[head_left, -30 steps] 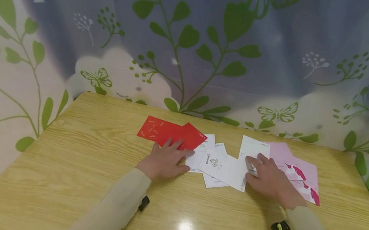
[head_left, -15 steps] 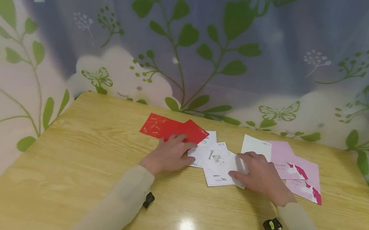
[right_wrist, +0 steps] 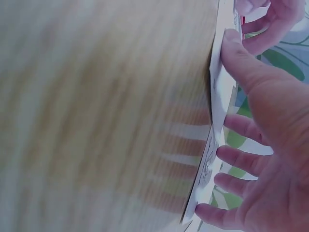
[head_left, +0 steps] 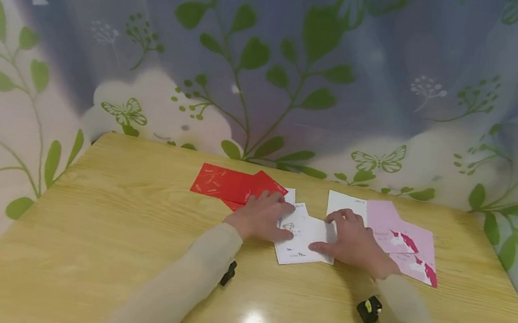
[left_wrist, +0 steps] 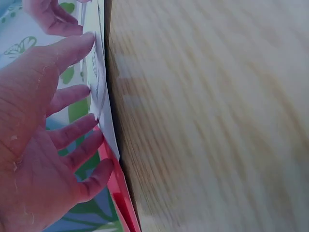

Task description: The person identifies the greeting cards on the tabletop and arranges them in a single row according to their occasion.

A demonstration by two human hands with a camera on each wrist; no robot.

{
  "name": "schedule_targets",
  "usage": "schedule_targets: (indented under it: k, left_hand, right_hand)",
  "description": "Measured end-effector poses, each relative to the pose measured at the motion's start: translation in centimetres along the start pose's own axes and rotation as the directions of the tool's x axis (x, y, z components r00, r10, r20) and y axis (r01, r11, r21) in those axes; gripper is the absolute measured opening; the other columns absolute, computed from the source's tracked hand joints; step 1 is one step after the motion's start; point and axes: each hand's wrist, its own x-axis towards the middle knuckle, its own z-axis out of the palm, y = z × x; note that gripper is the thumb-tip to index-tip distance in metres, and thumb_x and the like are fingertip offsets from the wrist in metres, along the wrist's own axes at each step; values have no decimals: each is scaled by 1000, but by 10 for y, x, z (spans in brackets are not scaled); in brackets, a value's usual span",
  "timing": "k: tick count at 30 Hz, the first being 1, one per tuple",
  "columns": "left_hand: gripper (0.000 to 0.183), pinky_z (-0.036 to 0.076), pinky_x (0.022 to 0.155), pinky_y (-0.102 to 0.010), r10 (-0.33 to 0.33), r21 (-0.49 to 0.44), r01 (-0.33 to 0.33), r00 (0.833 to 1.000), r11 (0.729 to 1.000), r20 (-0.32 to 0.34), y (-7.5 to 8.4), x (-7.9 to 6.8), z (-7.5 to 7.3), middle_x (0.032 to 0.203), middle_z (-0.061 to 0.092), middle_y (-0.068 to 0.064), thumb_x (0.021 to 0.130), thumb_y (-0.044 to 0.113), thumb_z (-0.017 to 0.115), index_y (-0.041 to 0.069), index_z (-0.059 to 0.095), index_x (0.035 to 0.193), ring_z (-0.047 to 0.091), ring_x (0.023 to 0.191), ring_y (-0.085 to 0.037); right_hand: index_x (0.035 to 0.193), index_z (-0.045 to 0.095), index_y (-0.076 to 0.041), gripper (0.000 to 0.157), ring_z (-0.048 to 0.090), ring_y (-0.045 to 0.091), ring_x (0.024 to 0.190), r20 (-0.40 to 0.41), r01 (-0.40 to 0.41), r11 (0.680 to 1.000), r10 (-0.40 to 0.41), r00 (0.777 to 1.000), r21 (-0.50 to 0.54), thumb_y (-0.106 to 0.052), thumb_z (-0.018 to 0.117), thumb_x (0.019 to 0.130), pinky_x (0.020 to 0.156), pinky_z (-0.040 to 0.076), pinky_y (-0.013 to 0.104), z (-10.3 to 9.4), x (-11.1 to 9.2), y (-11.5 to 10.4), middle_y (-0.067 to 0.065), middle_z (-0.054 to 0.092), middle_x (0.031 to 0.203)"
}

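Several white cards with small printed drawings lie overlapped between my two hands. My left hand rests on the left part of the white cards, its fingers spread and its fingertips at the red envelopes. In the left wrist view its little finger lies at a red edge. My right hand touches the right part of the white cards with spread fingertips and thumb. Another white card lies partly under that hand, in front of the pink cards. Parts of the cards are hidden by both hands.
Pink cards with a unicorn picture overlap on the right. The wooden table ends at a patterned curtain behind and at the sides. A small black device sits at the right wrist.
The right hand has moved left from the upright white card, and the white cards lie bunched more closely. The left hand has moved right from the red envelopes onto the white cards.
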Motion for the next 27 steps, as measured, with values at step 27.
schedule_targets:
  k: [27]
  left_hand:
    - [29, 53, 89, -38, -62, -376, -59, 951, 925, -302, -3, 23, -6, 110, 71, -4, 101, 28, 63, 15, 60, 127, 62, 97, -21]
  right_hand:
    - [150, 40, 1, 71, 64, 39, 96, -385, 82, 932, 64, 921, 352, -9, 76, 90, 73, 51, 35, -8, 3, -12, 29, 59, 126]
